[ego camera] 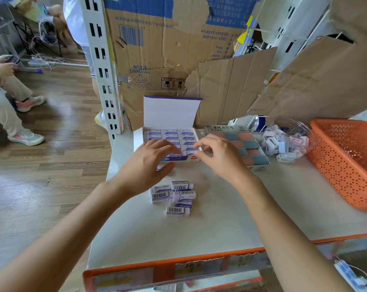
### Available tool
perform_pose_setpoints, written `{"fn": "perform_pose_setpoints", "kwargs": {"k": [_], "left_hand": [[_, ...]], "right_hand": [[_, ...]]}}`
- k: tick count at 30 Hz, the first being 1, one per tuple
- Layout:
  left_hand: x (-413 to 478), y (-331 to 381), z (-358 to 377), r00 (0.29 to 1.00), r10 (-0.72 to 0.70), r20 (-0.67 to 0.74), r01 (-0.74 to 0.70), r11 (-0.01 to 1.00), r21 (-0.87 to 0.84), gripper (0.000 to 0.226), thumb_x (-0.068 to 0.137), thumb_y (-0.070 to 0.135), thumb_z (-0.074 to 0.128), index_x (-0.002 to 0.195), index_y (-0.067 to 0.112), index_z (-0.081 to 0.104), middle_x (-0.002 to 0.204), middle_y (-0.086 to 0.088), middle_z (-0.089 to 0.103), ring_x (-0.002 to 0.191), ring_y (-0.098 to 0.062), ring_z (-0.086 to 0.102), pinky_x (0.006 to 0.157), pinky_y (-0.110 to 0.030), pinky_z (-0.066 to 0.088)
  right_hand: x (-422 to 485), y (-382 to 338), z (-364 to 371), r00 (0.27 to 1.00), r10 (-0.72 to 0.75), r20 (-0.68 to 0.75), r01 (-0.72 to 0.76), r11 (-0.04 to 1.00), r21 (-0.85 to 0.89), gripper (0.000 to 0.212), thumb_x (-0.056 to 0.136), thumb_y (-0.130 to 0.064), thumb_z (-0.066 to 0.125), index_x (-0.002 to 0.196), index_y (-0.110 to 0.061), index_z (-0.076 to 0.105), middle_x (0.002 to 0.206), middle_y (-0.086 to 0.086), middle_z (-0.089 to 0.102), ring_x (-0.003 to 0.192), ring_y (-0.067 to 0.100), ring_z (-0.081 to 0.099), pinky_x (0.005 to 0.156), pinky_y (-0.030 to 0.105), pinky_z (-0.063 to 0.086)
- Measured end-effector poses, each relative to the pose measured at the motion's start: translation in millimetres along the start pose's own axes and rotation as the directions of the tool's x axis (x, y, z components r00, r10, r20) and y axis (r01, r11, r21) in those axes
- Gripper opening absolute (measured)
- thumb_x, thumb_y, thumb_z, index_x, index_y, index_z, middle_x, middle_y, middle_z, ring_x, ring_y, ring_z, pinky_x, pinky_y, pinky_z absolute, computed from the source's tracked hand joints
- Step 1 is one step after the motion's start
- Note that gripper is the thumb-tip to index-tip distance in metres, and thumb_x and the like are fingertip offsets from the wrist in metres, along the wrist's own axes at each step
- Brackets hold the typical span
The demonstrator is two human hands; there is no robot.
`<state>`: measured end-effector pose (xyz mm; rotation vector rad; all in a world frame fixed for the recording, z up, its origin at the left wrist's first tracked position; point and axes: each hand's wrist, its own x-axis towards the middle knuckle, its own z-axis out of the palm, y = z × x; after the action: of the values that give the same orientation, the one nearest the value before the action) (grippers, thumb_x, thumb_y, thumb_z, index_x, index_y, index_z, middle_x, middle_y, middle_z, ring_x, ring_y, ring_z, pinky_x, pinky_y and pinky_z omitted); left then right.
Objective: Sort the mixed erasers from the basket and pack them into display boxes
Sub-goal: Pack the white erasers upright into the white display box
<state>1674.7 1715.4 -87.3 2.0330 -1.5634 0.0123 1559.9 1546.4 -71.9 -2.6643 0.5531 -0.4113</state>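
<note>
The step in hand is packing the white, purple-sleeved erasers. The open display box sits at the centre of the frame, at the back of the worktop, with its lid standing up and its rows nearly full. Both hands work at its front edge.

The right hand has curled fingers, and its grip looks closed in a pinch on a white eraser at the front right corner of the box, apparently seating it. The left hand lies with fingers nearly straight over the front row. A white-and-blue scrap shows under its palm, and I cannot tell whether that grip holds it.

A loose pile of erasers lies just below the hands and is not yet packed. The orange basket stands at the right edge.

Next, the pinched eraser probably needs pressing level in its slot. Then one can be picked from the pile and turned label-up to match the rows.
</note>
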Motion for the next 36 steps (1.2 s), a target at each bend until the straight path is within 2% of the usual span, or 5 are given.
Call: {"fn": "perform_pose_setpoints", "kwargs": {"k": [4, 12, 20, 28, 36], "left_hand": [[-24, 1, -14, 0.999, -0.013, 0.045, 0.018, 0.995, -0.1, 0.017, 0.085, 0.024, 0.063, 0.102, 0.022, 0.065, 0.092, 0.012, 0.059, 0.075, 0.002, 0.054, 0.066, -0.014, 0.043], [-50, 3, -13, 0.979, -0.042, 0.202, 0.044, 0.999, -0.002, 0.029, 0.077, 0.05, 0.064, 0.097, 0.029, 0.06, 0.107, 0.012, 0.057, 0.088, 0.0, 0.048, 0.073, -0.017, 0.047], [-50, 4, -15, 0.978, -0.149, 0.145, 0.168, 0.978, -0.127, 0.013, 0.082, 0.028, 0.066, 0.087, 0.018, 0.06, 0.081, 0.011, 0.058, 0.074, -0.001, 0.052, 0.061, -0.007, 0.039], [-28, 23, -24, 0.883, -0.424, 0.2, 0.399, 0.457, -0.795, 0.019, 0.078, 0.005, 0.067, 0.088, -0.006, 0.056, 0.083, -0.018, 0.067, 0.072, -0.014, 0.062, 0.064, -0.019, 0.05], [-19, 31, -19, 0.871, -0.451, 0.193, 0.373, 0.356, -0.857, 0.024, 0.074, 0.022, 0.072, 0.088, 0.009, 0.058, 0.071, 0.004, 0.064, 0.064, -0.008, 0.059, 0.057, -0.018, 0.042]], "right_hand": [[-29, -3, -2, 0.997, -0.023, -0.08, 0.032, 0.993, 0.113, 0.009, 0.086, -0.02, 0.064, 0.091, -0.017, 0.069, 0.087, -0.009, 0.06, 0.081, 0.01, 0.059, 0.068, 0.025, 0.044], [-59, -16, 9, 0.997, -0.082, 0.013, 0.079, 0.984, 0.16, 0.014, 0.085, -0.02, 0.065, 0.099, -0.019, 0.069, 0.087, -0.017, 0.055, 0.085, 0.003, 0.054, 0.076, 0.024, 0.043], [-66, -19, 15, 0.995, -0.102, 0.008, 0.099, 0.978, 0.185, 0.016, 0.087, -0.025, 0.06, 0.1, -0.02, 0.068, 0.091, -0.016, 0.058, 0.085, 0.004, 0.058, 0.074, 0.03, 0.051], [-65, -49, 13, 1.0, -0.01, -0.009, 0.013, 0.812, 0.583, 0.02, 0.086, -0.018, 0.065, 0.105, -0.024, 0.065, 0.091, -0.009, 0.068, 0.083, 0.003, 0.061, 0.072, 0.014, 0.049], [-56, -61, 14, 0.995, 0.098, 0.004, -0.058, 0.553, 0.831, 0.028, 0.092, -0.005, 0.054, 0.096, -0.03, 0.064, 0.075, -0.015, 0.067, 0.063, 0.003, 0.06, 0.058, 0.016, 0.048]]}}
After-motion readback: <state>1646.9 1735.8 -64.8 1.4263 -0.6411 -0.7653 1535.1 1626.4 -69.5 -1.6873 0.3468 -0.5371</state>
